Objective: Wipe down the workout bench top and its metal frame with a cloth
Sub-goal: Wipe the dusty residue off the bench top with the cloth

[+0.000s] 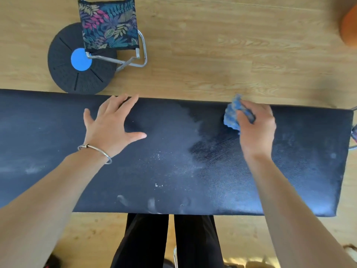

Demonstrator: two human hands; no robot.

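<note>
The black padded bench top [173, 171] runs across the view from left to right, dusty and smeared with pale streaks in the middle. My right hand [257, 124] presses a crumpled blue cloth [231, 117] onto the pad near its far edge, right of centre. My left hand [112, 126] lies flat on the pad with fingers spread, holding nothing; a metal bangle sits on that wrist. A bit of the bench's metal frame [354, 130] shows at the right end; the rest of the frame is hidden under the pad.
On the wooden floor beyond the bench stand a black round balance disc with a blue centre [77, 60] and a small folding stool with leaf-print fabric [110, 24]. An orange object [349, 28] sits at the far right. My legs [166, 240] stand against the near edge.
</note>
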